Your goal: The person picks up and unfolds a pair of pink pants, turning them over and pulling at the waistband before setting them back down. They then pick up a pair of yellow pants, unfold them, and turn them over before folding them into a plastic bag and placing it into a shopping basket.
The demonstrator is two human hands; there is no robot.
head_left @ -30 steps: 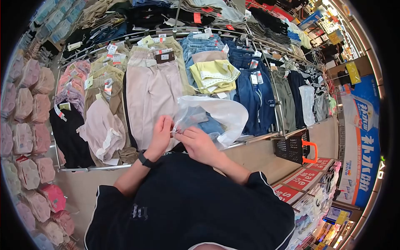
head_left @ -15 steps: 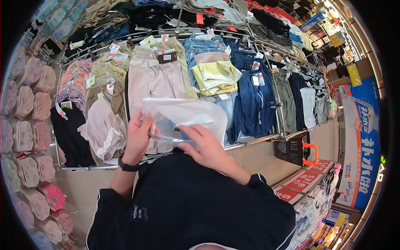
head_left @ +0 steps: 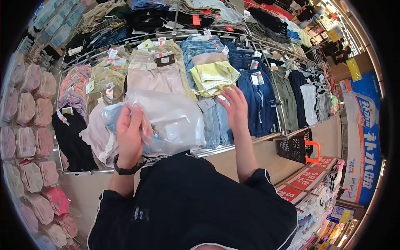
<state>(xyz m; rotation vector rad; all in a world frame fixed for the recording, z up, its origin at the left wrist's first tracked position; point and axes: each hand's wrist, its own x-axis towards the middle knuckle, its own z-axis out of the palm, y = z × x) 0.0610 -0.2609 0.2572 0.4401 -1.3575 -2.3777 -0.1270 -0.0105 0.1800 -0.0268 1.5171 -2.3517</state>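
A clear plastic bag (head_left: 177, 121) hangs from my left hand (head_left: 130, 129), whose fingers are closed on its left end. Through the film, pale pink trousers (head_left: 156, 77) show beneath it on the rack. My right hand (head_left: 236, 106) is off the bag, fingers apart, its tips at the lower edge of a folded yellow garment (head_left: 214, 77). That garment lies on light blue jeans (head_left: 218, 121). Whether the fingertips touch the yellow cloth is hard to tell. A watch band is on my left wrist.
Dark blue jeans (head_left: 256, 100) hang to the right, black trousers (head_left: 75, 139) to the left. Packs of pink items (head_left: 27, 108) line the left side. A black basket with an orange handle (head_left: 293, 149) stands at the lower right, near red sale signs (head_left: 303, 180).
My right hand has let go of the bag, moved right and up toward the yellow garment, and opened. My left hand has shifted slightly left with the bag, which now spreads lower.
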